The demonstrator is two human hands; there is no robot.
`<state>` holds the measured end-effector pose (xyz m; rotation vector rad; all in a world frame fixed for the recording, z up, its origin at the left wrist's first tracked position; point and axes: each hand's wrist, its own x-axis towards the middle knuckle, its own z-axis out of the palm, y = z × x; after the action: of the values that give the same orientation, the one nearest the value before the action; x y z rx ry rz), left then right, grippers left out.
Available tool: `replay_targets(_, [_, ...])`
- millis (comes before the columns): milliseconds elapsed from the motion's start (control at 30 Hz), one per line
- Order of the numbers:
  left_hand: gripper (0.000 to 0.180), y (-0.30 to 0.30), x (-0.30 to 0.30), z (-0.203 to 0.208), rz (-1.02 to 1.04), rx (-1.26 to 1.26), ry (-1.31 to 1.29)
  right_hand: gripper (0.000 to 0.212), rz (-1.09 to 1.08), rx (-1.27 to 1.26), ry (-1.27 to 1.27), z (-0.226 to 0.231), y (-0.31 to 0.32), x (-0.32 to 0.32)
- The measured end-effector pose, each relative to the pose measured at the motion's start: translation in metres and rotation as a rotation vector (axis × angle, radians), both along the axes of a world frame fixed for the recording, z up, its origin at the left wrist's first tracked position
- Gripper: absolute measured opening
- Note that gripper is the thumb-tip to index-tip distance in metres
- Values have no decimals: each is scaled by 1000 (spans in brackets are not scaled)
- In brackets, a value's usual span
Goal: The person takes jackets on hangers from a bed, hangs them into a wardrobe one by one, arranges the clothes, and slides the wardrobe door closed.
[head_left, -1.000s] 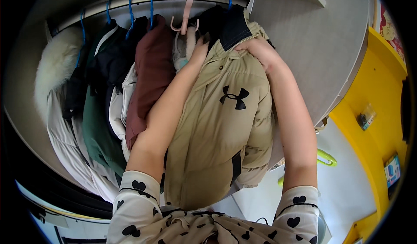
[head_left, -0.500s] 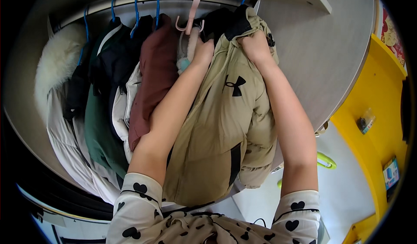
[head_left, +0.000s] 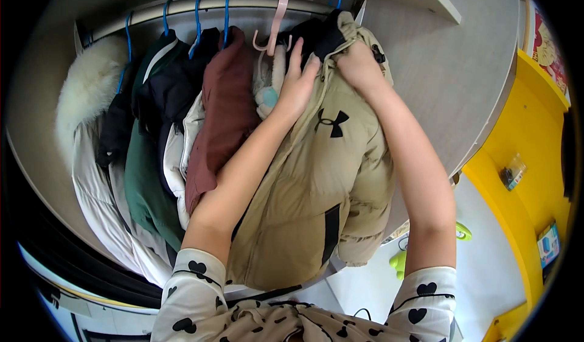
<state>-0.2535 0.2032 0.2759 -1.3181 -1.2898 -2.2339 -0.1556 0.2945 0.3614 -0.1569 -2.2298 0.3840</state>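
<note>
A khaki puffer jacket [head_left: 304, 190] with a black chest emblem hangs at the right end of the closet rail. My right hand [head_left: 359, 65] grips it at the collar by the right shoulder, its fingertips hidden in the fabric. At the front zip edge, my left hand [head_left: 298, 86] has its fingers stretched upward and apart, the thumb side lying against the jacket. Just left of that hand a pink multi-hook hanger [head_left: 277, 28] hangs from the rail, with a fluffy white and mint item [head_left: 267, 98] beneath it.
Several garments hang to the left on blue hangers [head_left: 198, 22]: a maroon jacket [head_left: 222, 98], a green jacket [head_left: 143, 184] and a pale coat with a white fur hood [head_left: 94, 86]. The rail [head_left: 255, 1] runs above. A grey panel [head_left: 444, 68] and yellow shelving [head_left: 505, 153] stand at right.
My left hand has loosened from a curled hold at the jacket's edge to stretched fingers, moving slightly right. My right hand keeps its hold at the collar. The view has shifted a little.
</note>
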Motion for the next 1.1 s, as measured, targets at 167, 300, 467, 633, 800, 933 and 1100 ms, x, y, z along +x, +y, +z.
replay_targets(167, [55, 4, 6, -1, 185, -127, 153, 24, -317, 221, -45, -5, -7, -4])
replay_targets(300, [55, 23, 4, -5, 166, -158, 147, 27, -365, 151, -393, 11, 33, -27])
replay_targets(467, [56, -3, -4, -13, 178, -259, -41, 34, -396, 362, -295, -20, -15, -15])
replay_targets(633, [68, -23, 48, -19, 257, -339, 173, 38, -146, 83, -329, -22, 20, -11])
replay_targets(800, [71, -57, 76, -48, 385, -435, 365, 46, -4, -111, -362, -15, -15, 35])
replay_targets(933, [73, -34, 78, -55, 315, -424, 383, 47, 89, -390, -273, -18, -40, 83])
replay_targets(1100, [64, 8, 34, -62, 329, -158, 159, 28, -193, 273, -96, -30, -80, 106])
